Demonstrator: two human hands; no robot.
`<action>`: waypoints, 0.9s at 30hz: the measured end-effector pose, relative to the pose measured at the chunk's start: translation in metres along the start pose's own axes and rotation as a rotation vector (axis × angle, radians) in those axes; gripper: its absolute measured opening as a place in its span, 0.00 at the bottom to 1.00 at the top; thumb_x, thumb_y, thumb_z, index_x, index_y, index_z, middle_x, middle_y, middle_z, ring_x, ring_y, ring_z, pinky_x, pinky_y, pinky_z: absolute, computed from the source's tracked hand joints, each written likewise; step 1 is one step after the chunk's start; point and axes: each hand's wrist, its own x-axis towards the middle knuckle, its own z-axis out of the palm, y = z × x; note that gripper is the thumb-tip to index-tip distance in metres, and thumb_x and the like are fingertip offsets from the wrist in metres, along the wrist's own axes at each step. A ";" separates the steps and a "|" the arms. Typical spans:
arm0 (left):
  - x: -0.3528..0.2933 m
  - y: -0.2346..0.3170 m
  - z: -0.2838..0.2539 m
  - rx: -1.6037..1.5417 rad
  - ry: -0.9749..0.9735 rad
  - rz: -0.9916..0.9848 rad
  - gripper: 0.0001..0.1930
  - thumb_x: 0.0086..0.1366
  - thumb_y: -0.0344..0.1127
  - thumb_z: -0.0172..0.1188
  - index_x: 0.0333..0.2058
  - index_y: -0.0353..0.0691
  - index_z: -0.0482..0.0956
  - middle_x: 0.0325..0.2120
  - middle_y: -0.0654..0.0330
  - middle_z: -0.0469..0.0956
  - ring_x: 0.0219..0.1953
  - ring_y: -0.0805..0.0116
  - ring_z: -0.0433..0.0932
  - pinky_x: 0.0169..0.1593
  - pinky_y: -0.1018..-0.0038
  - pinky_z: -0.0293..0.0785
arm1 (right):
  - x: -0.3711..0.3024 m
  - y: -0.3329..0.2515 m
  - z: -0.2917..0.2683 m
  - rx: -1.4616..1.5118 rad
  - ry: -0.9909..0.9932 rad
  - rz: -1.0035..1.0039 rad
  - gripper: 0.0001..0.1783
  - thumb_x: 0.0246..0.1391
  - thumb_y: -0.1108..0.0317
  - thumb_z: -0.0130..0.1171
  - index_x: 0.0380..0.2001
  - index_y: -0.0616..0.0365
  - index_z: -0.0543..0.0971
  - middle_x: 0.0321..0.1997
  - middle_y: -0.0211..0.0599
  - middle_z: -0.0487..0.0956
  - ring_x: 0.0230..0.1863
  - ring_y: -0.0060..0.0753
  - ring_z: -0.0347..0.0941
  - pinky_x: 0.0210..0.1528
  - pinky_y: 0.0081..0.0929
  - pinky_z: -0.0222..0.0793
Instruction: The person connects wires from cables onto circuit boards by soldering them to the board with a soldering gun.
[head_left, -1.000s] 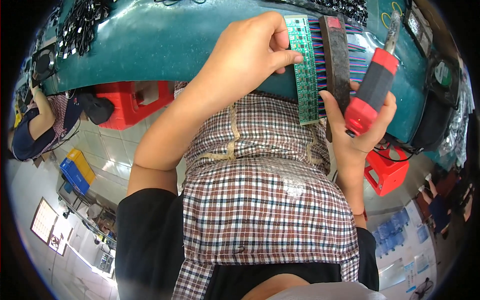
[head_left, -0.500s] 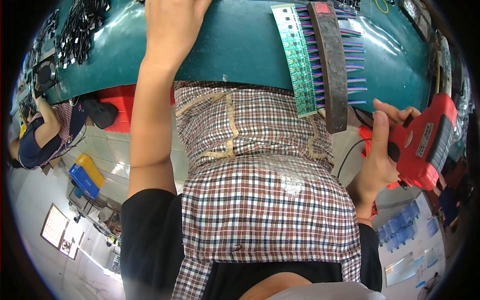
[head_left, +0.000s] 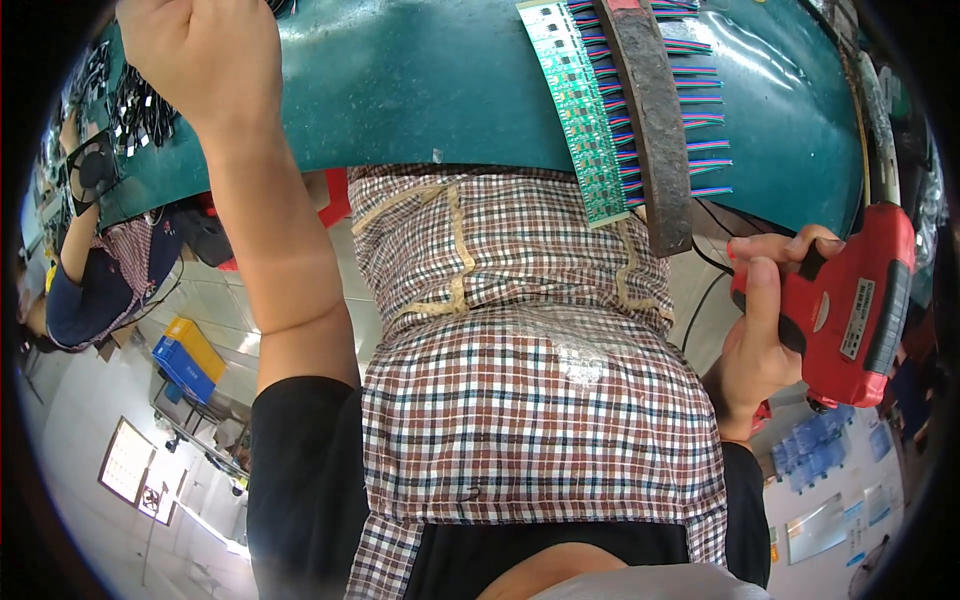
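Note:
My right hand (head_left: 765,350) is wrapped round the handle of a red and black glue gun (head_left: 850,310), which hangs just off the right end of the table edge. A pale rod (head_left: 882,130) runs from its far end. My left hand (head_left: 205,60) is over the far left of the table, curled closed; its fingertips are cut off by the top edge, so what they hold is hidden. Between the hands lies a strip of green circuit boards (head_left: 577,115) with thin coloured wires (head_left: 710,122). A dark, heavy bar (head_left: 655,120) lies across the wires.
The green table (head_left: 430,90) spans the top of the view. Bundles of black cables (head_left: 140,110) lie at its left. A black cord (head_left: 708,265) hangs by the glue gun. Another person (head_left: 100,290) sits at the far left, near a blue and yellow box (head_left: 188,358).
My left hand has swung left across the table, toward the cable bundles. The right hand and glue gun have shifted slightly nearer me. The boards and bar appear slightly higher in view.

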 end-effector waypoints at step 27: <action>-0.062 0.048 0.025 0.452 -0.456 -0.215 0.07 0.53 0.35 0.73 0.26 0.41 0.83 0.21 0.62 0.78 0.23 0.65 0.77 0.28 0.70 0.72 | 0.004 -0.025 0.004 0.118 -0.241 0.216 0.24 0.60 0.73 0.63 0.55 0.61 0.64 0.46 0.40 0.69 0.39 0.35 0.78 0.45 0.36 0.79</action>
